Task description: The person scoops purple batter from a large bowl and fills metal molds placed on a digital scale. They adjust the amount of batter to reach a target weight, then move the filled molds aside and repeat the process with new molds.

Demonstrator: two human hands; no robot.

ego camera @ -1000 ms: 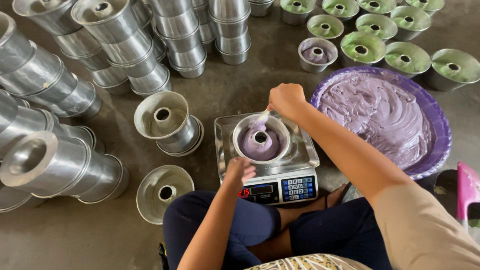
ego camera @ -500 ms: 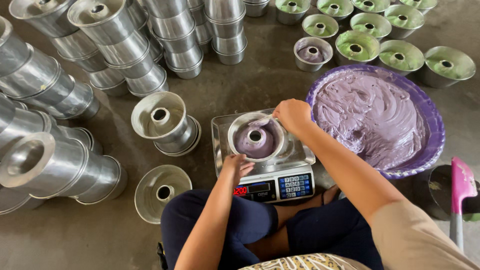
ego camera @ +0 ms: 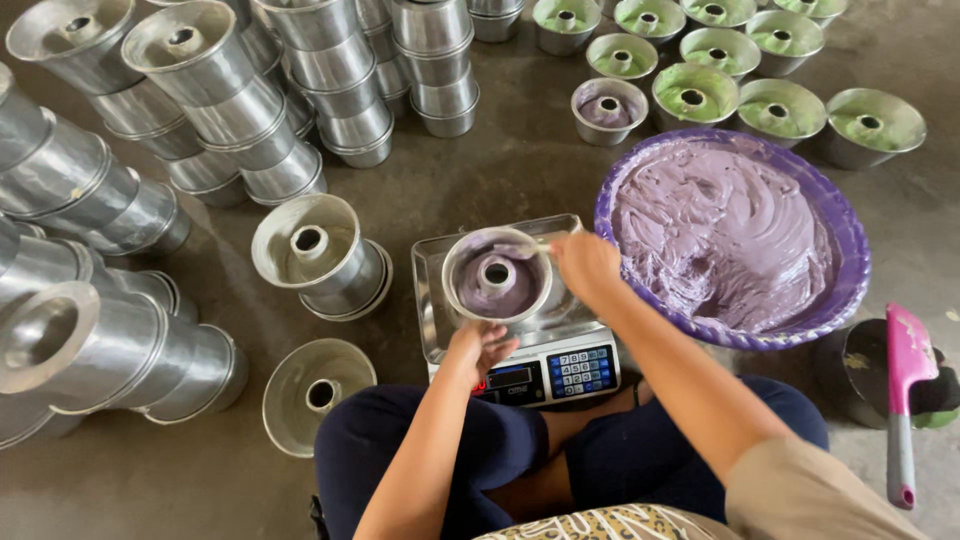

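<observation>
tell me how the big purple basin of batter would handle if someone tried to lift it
The purple basin is filled nearly to its rim with thick purple batter, so it is probably heavy. Its thin rim looks like plastic, so it may flex. The batter holds stiff swirls, so it likely won't slosh much.
</observation>
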